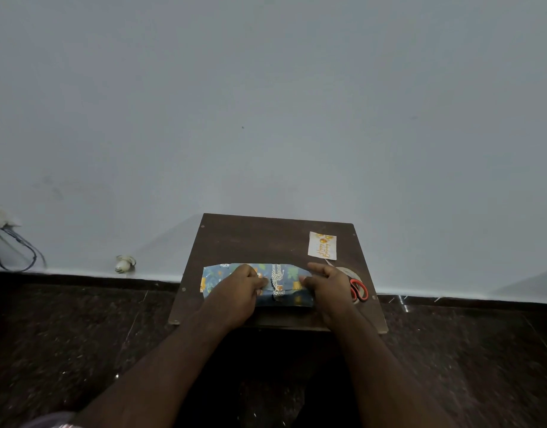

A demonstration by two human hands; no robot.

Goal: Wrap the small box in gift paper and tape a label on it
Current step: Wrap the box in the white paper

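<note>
Both hands lay on blue patterned gift paper [275,281] wrapped over small box, box itself hidden. Left hand [241,285] curled, fingers pinching paper fold at middle. Right hand [326,281] pressed paper's right part, fingers loosely bent; grip unclear. Label [323,245] beyond right hand on brown surface [235,239]. Red-handled scissors [357,290] and tape roll [348,271] just right of right hand.

Scissors [357,289] and tape roll [348,272] crowd the table's [235,239] right edge.
</note>
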